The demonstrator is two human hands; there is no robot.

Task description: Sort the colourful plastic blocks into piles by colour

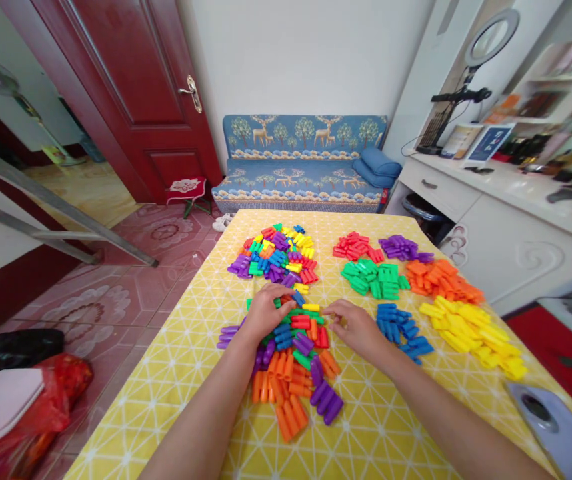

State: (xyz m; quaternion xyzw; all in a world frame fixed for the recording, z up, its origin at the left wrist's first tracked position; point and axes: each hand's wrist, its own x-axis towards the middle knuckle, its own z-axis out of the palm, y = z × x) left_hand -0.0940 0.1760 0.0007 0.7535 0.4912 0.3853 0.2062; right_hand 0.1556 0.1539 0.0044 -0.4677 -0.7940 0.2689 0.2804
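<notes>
Near the table's middle lies a mixed pile of small ribbed plastic pieces in several colours. Over its left side is my left hand (265,313), thumb and fingertips closed about a blue plastic piece (298,298). My right hand (353,323) is at the pile's right edge, fingers bent but apart, with nothing visible between them. Its fingertips are close to the end of a yellow piece (311,307); I cannot tell if they touch. Orange pieces (291,417) and purple pieces (327,402) form the pile's near end.
Another mixed pile (276,257) lies farther back. On the right, sorted heaps stand apart: red (355,247), purple (401,248), green (373,279), orange (441,280), blue (399,327) and yellow (473,333). A phone (561,427) rests at the table's right edge. Behind is a sofa (301,173).
</notes>
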